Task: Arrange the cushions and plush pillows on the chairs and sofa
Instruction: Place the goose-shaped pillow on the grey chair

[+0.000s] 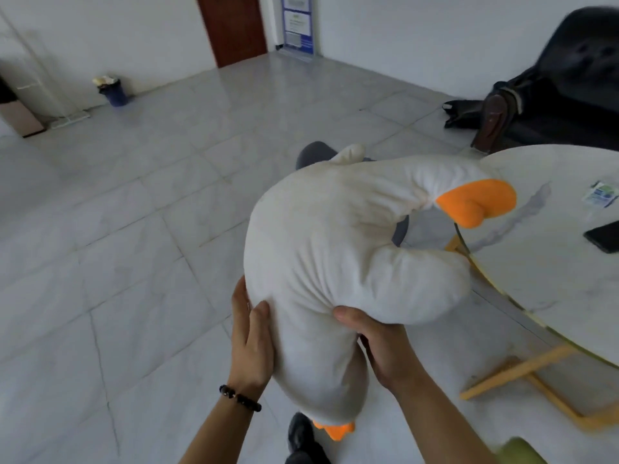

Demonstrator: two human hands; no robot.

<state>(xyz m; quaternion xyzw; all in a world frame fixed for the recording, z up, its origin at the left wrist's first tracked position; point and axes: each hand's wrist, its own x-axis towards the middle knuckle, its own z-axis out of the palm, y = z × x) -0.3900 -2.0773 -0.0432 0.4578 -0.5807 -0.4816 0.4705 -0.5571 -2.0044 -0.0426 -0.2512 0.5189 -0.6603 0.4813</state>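
Right hand (378, 349) grips the goose plush (335, 246) from the right: thumb dug into the fabric at the bend under the neck, other fingers wrapped out of sight underneath. Left hand (251, 336) lies flat against the plush's left side, fingers fairly straight and pointing up, thumb laid on the front. It presses rather than curls round. Dark bead bracelet (239, 396) on the left wrist. Both forearms reach up from the bottom edge, palms facing each other with the body clamped between them.

The plush is held in the air over the tiled floor (134, 229), just left of the table and on no seat. White, soft, a bit grubby. The fat body hangs downward and the long neck curls over to the right. Orange beak (475, 202) sits at the table's edge; orange feet (335, 430) dangle at the bottom above a black shoe (301, 430).

Round white marble-look table (542, 272) on yellow legs stands at right, with a black phone (603, 236) and a small printed packet (601, 194) on it. Black sofa (576, 72) beyond it, blurred. Something grey (313, 154) shows behind the plush, can't tell what. Blue bin (115, 92) by the far wall, pale rubbish at its rim.
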